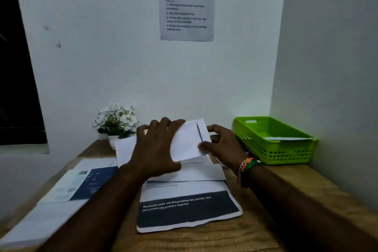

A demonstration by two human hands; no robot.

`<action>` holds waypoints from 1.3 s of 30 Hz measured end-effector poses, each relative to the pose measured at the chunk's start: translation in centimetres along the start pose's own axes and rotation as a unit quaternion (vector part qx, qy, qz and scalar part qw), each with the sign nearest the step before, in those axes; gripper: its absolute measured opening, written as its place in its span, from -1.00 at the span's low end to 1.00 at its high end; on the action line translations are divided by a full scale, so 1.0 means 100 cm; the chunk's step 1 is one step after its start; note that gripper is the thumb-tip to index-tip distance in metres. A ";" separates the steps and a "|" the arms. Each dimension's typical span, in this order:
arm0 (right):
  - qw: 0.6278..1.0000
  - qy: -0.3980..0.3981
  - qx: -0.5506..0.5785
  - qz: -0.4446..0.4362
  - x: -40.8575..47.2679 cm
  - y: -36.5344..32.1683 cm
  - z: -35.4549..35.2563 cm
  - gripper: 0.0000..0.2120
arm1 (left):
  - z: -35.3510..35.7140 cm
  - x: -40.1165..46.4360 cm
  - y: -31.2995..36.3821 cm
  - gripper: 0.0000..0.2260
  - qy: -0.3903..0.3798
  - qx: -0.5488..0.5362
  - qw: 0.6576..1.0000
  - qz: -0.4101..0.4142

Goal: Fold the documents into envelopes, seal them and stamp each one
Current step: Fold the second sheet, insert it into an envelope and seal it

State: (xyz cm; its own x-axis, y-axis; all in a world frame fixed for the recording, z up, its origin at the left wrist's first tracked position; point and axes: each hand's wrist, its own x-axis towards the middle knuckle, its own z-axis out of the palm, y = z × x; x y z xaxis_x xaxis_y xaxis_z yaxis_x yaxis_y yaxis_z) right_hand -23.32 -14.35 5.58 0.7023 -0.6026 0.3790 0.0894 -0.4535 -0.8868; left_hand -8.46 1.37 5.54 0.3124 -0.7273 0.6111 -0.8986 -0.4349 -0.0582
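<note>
- My left hand (158, 147) lies over the left part of a plain white paper envelope (187, 141), fingers curled over its far edge and thumb underneath, holding it up off the desk at a slight tilt.
- My right hand (222, 145) pinches the envelope's right end, thumb on the near face and fingers behind, just by the dark line where the flap or opening seems to be.
- The envelope sits between both hands, above the middle of the brown wooden desk (296, 186), at its far side.
- I judge I am at the filling or closing step; whether a folded sheet is already inside I cannot tell.
- Just under my hands lies a stack of white printed documents with a dark blue band (189, 208); more white and blue sheets (81, 184) lie to the left.
- Next calls for steadying the envelope with the left hand while the right works the flap end, without creasing the paper.
- A green perforated plastic basket (274, 145) stands far right, with something pale and flat inside, possibly a finished envelope.
- I see no stamps.
</note>
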 end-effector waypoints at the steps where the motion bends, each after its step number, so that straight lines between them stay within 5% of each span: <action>1: 1.000 -0.003 0.001 -0.001 0.000 0.005 0.002 -0.75 | 0.005 -0.002 -0.003 0.01 -0.002 -0.003 1.000 0.005; 17: 0.990 -0.027 0.107 0.085 -0.001 0.009 -0.008 -0.81 | 0.017 -0.015 -0.011 -0.03 -0.015 -0.112 0.993 0.031; 39: 0.978 -0.015 0.193 0.080 0.001 0.013 -0.010 -0.75 | 0.026 -0.010 -0.015 0.00 -0.022 -0.154 0.985 0.081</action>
State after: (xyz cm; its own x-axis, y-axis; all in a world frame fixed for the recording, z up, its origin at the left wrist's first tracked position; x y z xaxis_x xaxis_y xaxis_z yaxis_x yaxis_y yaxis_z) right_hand -23.84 -15.68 4.79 0.7487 -0.6239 0.2240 0.2326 -0.0692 -0.9701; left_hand -6.61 1.41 2.97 0.1638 -0.7996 0.5777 -0.9865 -0.1345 0.0935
